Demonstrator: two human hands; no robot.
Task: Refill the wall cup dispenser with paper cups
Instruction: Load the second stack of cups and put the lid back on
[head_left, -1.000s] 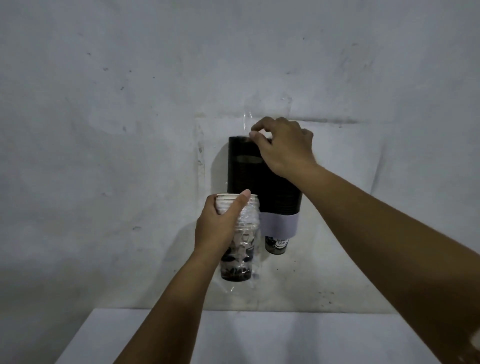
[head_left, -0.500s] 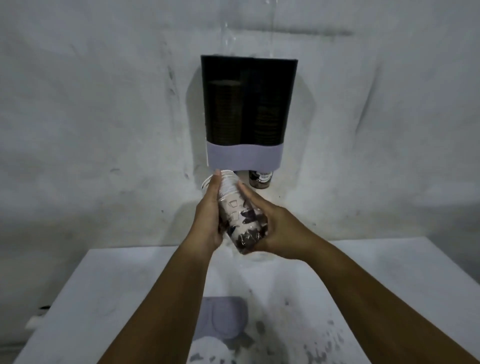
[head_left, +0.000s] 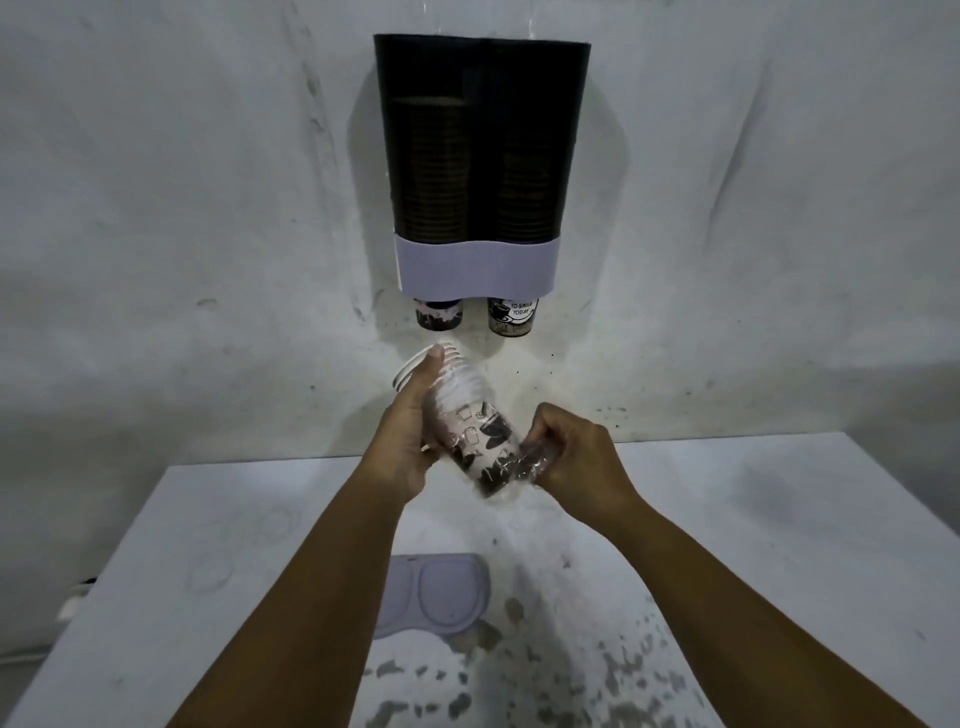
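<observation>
We held a wrapped stack of paper cups (head_left: 470, 441) below the wall dispenser (head_left: 480, 140), ready to strip the plastic.

Our left hand (head_left: 410, 431) was wrapped around the stack's upper half, thumb up near the rims. The stack's long axis tilted, rims up and away toward the wall, base down and to the right. There our right hand (head_left: 576, 457), the nearer one to the base, was clenched on the loose plastic wrap (head_left: 532, 462). The dispenser hung directly above, well apart.

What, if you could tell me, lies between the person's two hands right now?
In the head view, a plastic-wrapped stack of paper cups lies tilted between them: the left hand grips its side, the right hand pinches the wrapper at its base.
</observation>
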